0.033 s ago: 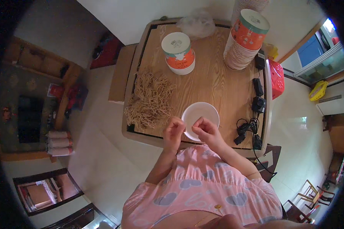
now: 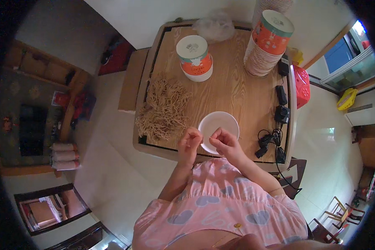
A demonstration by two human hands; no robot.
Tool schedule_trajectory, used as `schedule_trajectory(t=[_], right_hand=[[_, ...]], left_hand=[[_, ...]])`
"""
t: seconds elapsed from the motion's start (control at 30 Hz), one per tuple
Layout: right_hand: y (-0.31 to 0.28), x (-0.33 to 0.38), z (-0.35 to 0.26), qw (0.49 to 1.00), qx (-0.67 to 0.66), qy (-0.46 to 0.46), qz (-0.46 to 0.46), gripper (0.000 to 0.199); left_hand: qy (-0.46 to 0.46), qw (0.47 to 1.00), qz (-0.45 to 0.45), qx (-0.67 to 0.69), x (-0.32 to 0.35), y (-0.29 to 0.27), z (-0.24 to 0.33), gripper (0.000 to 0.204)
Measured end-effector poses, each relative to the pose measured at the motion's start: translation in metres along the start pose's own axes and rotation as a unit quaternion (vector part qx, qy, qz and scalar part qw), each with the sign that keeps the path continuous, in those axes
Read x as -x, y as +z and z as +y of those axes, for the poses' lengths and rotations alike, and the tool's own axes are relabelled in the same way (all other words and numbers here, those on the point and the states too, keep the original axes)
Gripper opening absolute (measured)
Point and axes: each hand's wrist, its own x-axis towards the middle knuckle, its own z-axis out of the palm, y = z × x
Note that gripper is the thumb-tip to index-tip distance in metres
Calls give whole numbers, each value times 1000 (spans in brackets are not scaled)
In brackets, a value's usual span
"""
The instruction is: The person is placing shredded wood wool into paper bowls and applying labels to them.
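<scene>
Both of my hands are raised over the near edge of the wooden table, at a white round tub [image 2: 219, 121] whose open mouth faces up. My left hand [image 2: 190, 141] is beside the tub's left rim, its fingertips pinched together. Over the tub's near part, my right hand [image 2: 224, 141] is closed in a pinch, facing the left. Whatever the fingertips hold is too small to make out. Left of the tub lies a tangled heap of thin tan root-like strands [image 2: 164, 109], close to my left hand.
Upside-down orange, green and white paper tubs [image 2: 194, 62] stand on the table [image 2: 229, 89]. A taller stack of tubs [image 2: 264, 54] rises at the far right, near a clear plastic bag [image 2: 215, 27]. Black adapters and cables [image 2: 275, 139] line the right edge. A red stool [image 2: 301, 85] stands beyond.
</scene>
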Motion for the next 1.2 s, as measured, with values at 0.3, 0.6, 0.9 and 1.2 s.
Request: schedule_trajectory(t=[0.3,0.6,0.9,1.2], right_hand=[[1,0,-2,997,-49,50,-45,9],[-2,-6,16,998,17,-53,1,8],[-3,-3,16,986,135,-96,23,7],[-5,-9,29,971,204,-116,53,6]], left_hand=[[-16,998,-48,-46,-2,4,7,3],[53,971,-1,-235,-2,11,12,10],[150,924,-31,-351,-5,11,1,10],[82,931,-1,-357,-7,12,-5,16]])
